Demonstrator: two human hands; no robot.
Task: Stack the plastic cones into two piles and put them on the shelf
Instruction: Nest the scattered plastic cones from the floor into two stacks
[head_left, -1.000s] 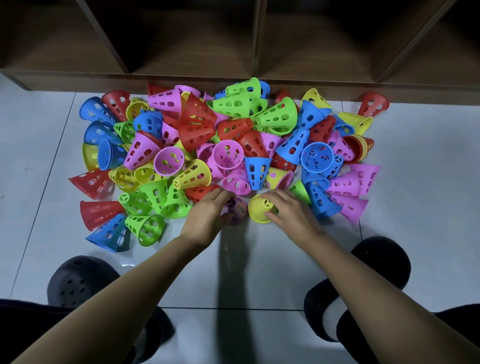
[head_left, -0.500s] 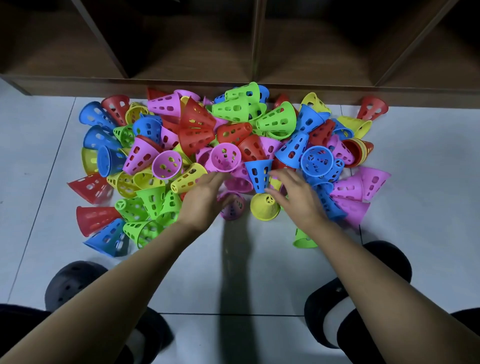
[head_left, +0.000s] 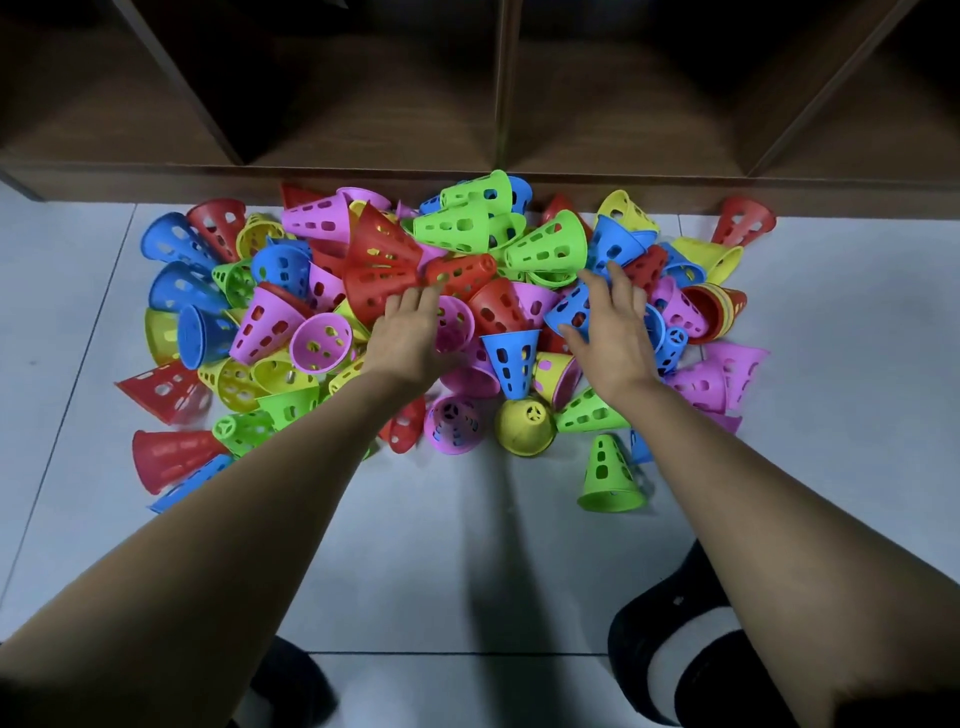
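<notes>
The shelf (head_left: 363, 119) runs across the top of the view, and no cones can be seen in its dark wooden compartments, so the last part of the job has not begun. Below it the pale tiled floor (head_left: 467, 545) carries the heap of cones (head_left: 545, 249), which lies right against the shelf's foot: red, blue, green, yellow and pink ones tumbled at every angle. Almost all are loose, so by my reading the stacking has barely started and nearly the whole task is left. The left hand (head_left: 410, 338) reaches into the middle of the heap, fingers straight and released, lying over a pink cone (head_left: 457, 322) with the tips at a red cone (head_left: 379, 270); it grips nothing. The right hand (head_left: 608, 332) is likewise spread and grasps nothing, its fingers over a blue cone (head_left: 571, 309). The nearest thing to a pile is a short nest of red and yellow cones (head_left: 722, 312) lying on its side at the right edge. One green cone (head_left: 610, 475) stands upright alone, just apart from the heap on the person's side
</notes>
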